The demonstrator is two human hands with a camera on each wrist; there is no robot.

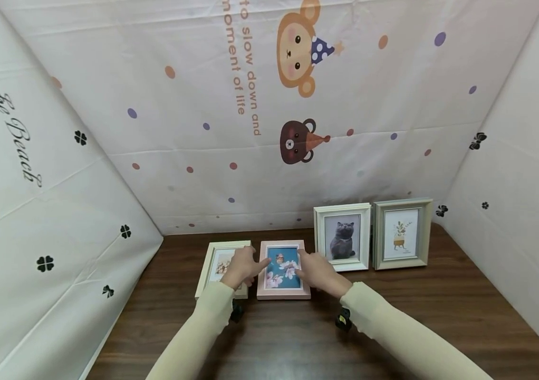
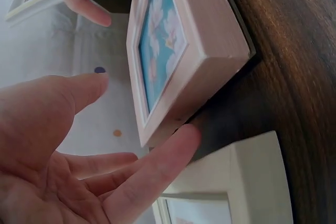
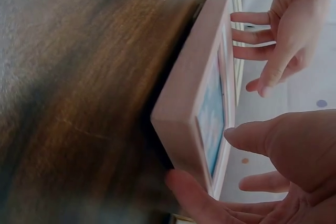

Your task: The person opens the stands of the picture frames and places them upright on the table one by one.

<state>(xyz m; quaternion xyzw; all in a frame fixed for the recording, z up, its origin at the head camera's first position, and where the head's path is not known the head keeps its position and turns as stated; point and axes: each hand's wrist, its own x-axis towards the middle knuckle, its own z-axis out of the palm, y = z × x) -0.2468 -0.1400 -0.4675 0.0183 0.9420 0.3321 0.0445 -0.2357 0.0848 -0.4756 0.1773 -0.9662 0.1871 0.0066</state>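
A pink photo frame (image 1: 283,296) with white blossoms on blue lies face up on the wooden table, between my two hands. My left hand (image 1: 242,266) is at its left side, fingers loosely extended over the cream photo frame (image 1: 207,274). In the left wrist view the left fingertips (image 2: 186,135) are close to the pink frame's side; contact is unclear. My right hand (image 1: 319,270) is at the pink frame's right side. The right wrist view shows its thumb by the front rim and a finger along the side edge, neither curled round it.
A white frame with a grey cat picture (image 1: 343,266) stands to the right, beside a grey-beige frame with a plant print (image 1: 377,237). Printed cloth walls (image 1: 250,179) enclose the table (image 1: 298,343) behind and at both sides.
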